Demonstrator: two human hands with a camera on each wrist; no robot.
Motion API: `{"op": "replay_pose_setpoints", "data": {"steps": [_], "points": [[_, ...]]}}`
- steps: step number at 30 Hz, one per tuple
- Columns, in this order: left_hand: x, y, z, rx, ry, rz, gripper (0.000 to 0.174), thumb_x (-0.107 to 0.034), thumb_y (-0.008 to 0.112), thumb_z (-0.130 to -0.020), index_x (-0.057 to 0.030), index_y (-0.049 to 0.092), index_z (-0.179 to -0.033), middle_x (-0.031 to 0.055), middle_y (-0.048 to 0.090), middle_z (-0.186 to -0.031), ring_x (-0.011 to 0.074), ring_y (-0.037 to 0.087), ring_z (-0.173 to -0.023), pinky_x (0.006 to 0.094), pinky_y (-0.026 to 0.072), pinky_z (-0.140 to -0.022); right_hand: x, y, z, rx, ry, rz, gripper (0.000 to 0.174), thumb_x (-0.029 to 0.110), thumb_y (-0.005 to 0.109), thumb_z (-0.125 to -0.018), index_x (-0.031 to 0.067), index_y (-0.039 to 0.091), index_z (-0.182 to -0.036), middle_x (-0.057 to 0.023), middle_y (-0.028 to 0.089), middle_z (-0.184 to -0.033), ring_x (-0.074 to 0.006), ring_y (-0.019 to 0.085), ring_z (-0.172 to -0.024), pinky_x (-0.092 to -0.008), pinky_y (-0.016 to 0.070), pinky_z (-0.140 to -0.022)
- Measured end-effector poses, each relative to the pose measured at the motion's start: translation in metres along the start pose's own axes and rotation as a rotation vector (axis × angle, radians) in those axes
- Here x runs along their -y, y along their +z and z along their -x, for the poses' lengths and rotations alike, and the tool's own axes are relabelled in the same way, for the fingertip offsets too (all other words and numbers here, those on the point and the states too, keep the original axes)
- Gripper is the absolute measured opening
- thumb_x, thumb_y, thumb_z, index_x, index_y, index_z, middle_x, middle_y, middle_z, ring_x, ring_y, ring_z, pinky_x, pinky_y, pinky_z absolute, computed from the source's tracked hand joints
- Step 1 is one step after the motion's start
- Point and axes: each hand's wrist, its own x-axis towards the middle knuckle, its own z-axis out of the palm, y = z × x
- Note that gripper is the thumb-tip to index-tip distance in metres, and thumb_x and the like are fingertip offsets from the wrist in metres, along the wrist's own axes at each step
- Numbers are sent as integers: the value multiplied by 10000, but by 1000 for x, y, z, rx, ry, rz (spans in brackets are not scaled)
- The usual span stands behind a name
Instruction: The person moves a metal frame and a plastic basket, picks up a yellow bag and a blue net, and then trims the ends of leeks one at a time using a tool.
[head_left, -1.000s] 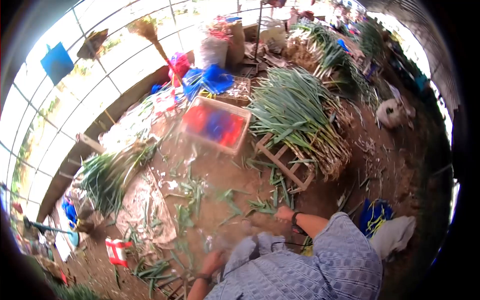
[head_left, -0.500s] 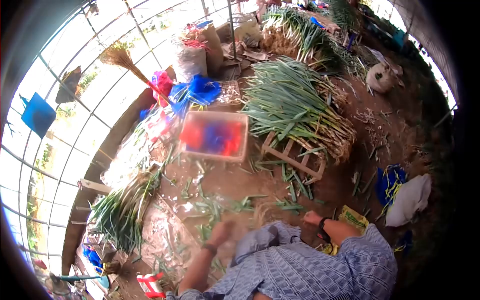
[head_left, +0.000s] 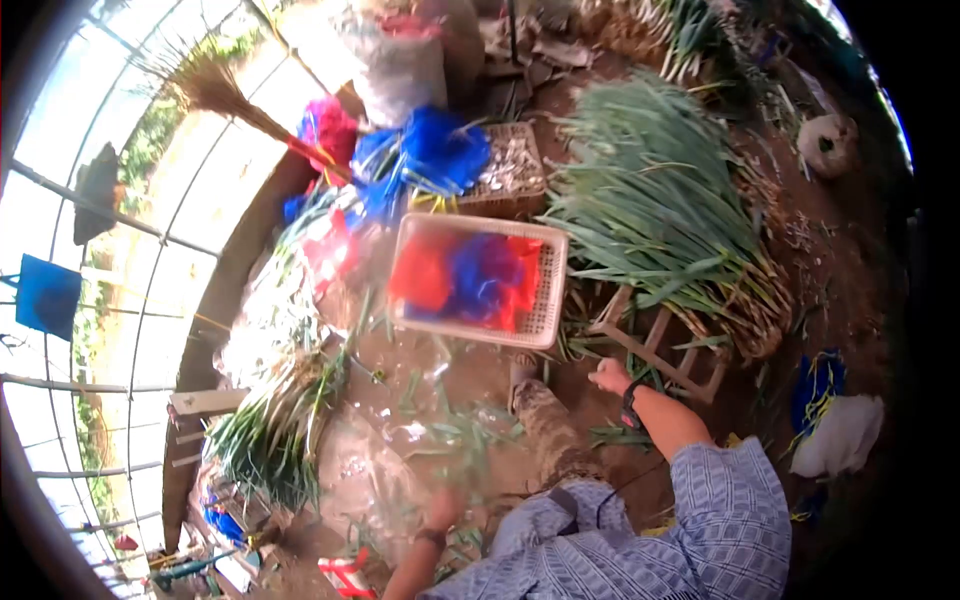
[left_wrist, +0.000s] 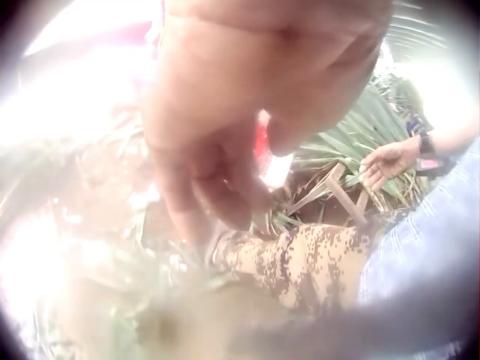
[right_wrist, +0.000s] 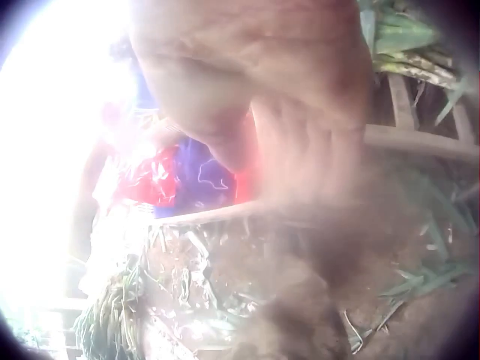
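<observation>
My left hand hangs low over the littered ground, blurred in the head view. In the left wrist view its fingers are loosely bent and hold nothing. Ahead of my body, the right hand is beside a wooden rack, palm showing and fingers relaxed in the left wrist view. Nearest in front stands a pale plastic crate with red bags and a blue bag in it; both hands are apart from it. A large heap of long green onions lies over the rack.
My camouflage-clad leg reaches forward below the crate. A second onion bundle lies left, by a low wall. Behind are a basket, blue netting, a broom and a sack. Cut leaves litter the ground.
The crate and onion heap appear closer. My right hand has moved forward toward the rack, and my leg has come into view. The left hand stays low and empty.
</observation>
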Motion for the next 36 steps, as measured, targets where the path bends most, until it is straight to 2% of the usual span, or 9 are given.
{"op": "replay_pose_setpoints", "data": {"steps": [4,8,15,18,20,24,26,30,36], "points": [[-5,2,-11,218,-179,77,378,-310,555,-901,-10,664,-1103,216,690,-985,352,667,-950,419,509,-840,60,-6,-82,5,194,95,403,330,709,-678,23,631,-927,-196,678,-910,-386,646,-891,-466,495,-786],[-13,5,-18,136,-317,180,326,-295,567,-905,-25,669,-1056,179,698,-931,339,668,-904,402,509,-799,69,15,-180,-97,250,-159,421,256,774,-637,-29,549,-850,-198,656,-831,-298,655,-810,-394,493,-704],[-29,-7,-68,232,-340,393,266,-250,559,-928,-49,665,-1066,179,686,-995,320,666,-945,392,510,-816,9,66,-271,-169,463,-232,994,163,773,-668,-78,202,-1445,-263,375,-1446,-344,385,-1346,-363,327,-1089],[16,29,-80,172,-330,407,447,-515,529,-930,-127,663,-1106,241,646,-1130,451,600,-1059,634,430,-912,-30,90,-297,-125,474,-426,989,144,742,-697,-30,161,-1478,-212,352,-1476,-352,359,-1359,-399,288,-1110],[27,36,-89,143,-424,480,347,-396,544,-943,-98,668,-1068,192,666,-1052,379,623,-1006,536,470,-842,43,71,-279,13,604,-592,784,151,731,-720,85,339,-1396,-174,494,-1341,-345,471,-1267,-509,383,-1019],[44,20,-107,125,-551,601,334,-284,578,-949,19,651,-1070,108,697,-874,176,664,-843,307,511,-727,26,93,-283,-42,520,-845,414,190,716,-761,3,571,-1101,-114,661,-990,-251,668,-832,-384,548,-614],[29,-5,-124,117,-754,748,358,-331,559,-961,9,667,-989,132,696,-823,244,687,-838,344,518,-748,84,80,-250,103,419,-554,394,174,699,-767,-14,594,-1096,-103,662,-980,-220,657,-850,-368,547,-649],[43,1,-149,92,-496,716,418,-338,557,-966,47,623,-1115,101,690,-898,126,645,-830,284,498,-683,101,94,-237,-34,230,-315,418,209,700,-740,-101,658,-1017,-216,703,-992,-290,673,-960,-381,497,-861],[-26,-29,-234,-27,-355,756,539,-482,559,-940,28,624,-1103,53,646,-852,117,600,-782,280,489,-650,230,50,-169,-138,219,-143,325,173,668,-739,-90,674,-930,-165,710,-889,-211,665,-848,-375,501,-773]]}}
